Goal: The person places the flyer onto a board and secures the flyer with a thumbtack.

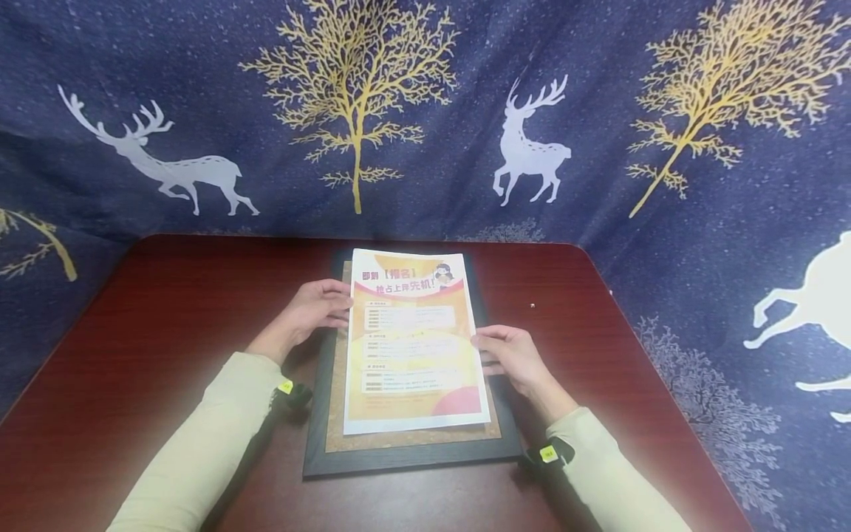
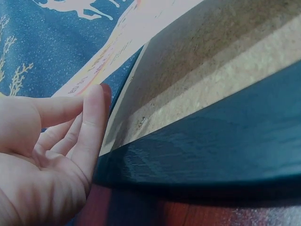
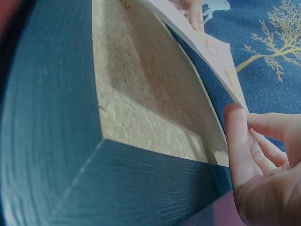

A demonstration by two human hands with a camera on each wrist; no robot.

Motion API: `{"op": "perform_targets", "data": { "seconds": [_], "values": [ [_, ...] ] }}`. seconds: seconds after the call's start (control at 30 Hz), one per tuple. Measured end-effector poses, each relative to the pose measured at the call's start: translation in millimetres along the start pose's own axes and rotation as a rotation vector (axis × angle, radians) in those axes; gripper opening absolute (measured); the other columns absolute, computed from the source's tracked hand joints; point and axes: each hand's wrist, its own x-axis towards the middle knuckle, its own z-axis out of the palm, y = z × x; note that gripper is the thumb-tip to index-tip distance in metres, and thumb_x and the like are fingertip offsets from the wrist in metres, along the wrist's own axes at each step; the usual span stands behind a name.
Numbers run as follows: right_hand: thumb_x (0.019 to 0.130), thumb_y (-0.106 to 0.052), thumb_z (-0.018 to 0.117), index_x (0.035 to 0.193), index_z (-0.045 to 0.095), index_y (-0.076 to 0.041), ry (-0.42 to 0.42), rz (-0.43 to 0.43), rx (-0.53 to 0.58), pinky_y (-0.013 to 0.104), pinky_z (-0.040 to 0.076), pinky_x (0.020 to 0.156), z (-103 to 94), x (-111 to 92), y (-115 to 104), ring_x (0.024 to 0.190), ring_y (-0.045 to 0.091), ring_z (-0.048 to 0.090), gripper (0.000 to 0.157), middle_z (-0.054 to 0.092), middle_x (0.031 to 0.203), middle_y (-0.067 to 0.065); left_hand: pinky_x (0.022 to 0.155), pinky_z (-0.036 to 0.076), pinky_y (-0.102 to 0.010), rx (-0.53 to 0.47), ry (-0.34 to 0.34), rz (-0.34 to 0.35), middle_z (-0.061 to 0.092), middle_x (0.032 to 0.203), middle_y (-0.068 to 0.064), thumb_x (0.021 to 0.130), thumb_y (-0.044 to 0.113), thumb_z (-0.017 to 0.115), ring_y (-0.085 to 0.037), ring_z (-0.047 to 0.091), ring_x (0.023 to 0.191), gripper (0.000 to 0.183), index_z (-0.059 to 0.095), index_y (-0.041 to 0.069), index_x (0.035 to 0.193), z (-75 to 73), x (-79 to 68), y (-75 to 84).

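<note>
A printed poster sheet [image 1: 415, 347] in yellow, white and pink is held above a dark frame [image 1: 412, 459] with a cork-like brown board [image 1: 335, 414] inside it. My left hand [image 1: 315, 307] pinches the sheet's left edge between thumb and finger. On the opposite side, my right hand [image 1: 515, 358] pinches the right edge, somewhat lower down. Both wrist views show a gap between the paper and the brown board [image 3: 141, 84]. In the right wrist view the sheet [image 3: 211, 52] is seen nearly edge-on, raised off the frame [image 3: 47, 117].
The frame lies on a dark red wooden table [image 1: 199, 310]. A tiny light speck [image 1: 532, 305] sits on the table to the right. Behind the table hangs a blue cloth [image 1: 425, 185] printed with white deer and golden trees.
</note>
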Motion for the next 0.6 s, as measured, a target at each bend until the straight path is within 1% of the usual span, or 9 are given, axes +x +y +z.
{"op": "perform_targets", "data": {
  "seconds": [0.27, 0.53, 0.6],
  "values": [
    [0.09, -0.005, 0.07, 0.114, 0.069, 0.008, 0.023, 0.002, -0.023, 0.042, 0.062, 0.063, 2.5, 2.6, 0.0, 0.078, 0.026, 0.074, 0.027, 0.074, 0.097, 0.017, 0.074, 0.061, -0.034, -0.014, -0.012, 0.001, 0.07, 0.105, -0.02, 0.097, 0.002, 0.063, -0.019, 0.071, 0.078, 0.041, 0.051, -0.011, 0.133, -2.5, 2.3, -3.8],
    [0.09, -0.006, 0.071, 0.115, 0.068, 0.008, 0.022, -0.014, -0.047, 0.041, 0.062, 0.061, 4.5, 5.7, 0.1, 0.077, 0.025, 0.074, 0.029, 0.074, 0.096, 0.018, 0.072, 0.061, -0.035, 0.002, -0.002, -0.002, 0.07, 0.109, -0.023, 0.097, 0.003, 0.064, -0.02, 0.071, 0.078, 0.042, 0.051, -0.01, 0.134, -1.2, 1.8, -4.1],
    [0.091, -0.005, 0.07, 0.116, 0.067, 0.01, 0.014, -0.011, -0.051, 0.041, 0.062, 0.061, 4.7, 5.6, -1.0, 0.077, 0.026, 0.074, 0.03, 0.074, 0.097, 0.019, 0.071, 0.061, -0.035, 0.005, 0.002, -0.005, 0.07, 0.108, -0.023, 0.097, 0.003, 0.063, -0.021, 0.072, 0.077, 0.041, 0.052, -0.009, 0.134, -0.8, 1.2, -2.9]
  ]
}}
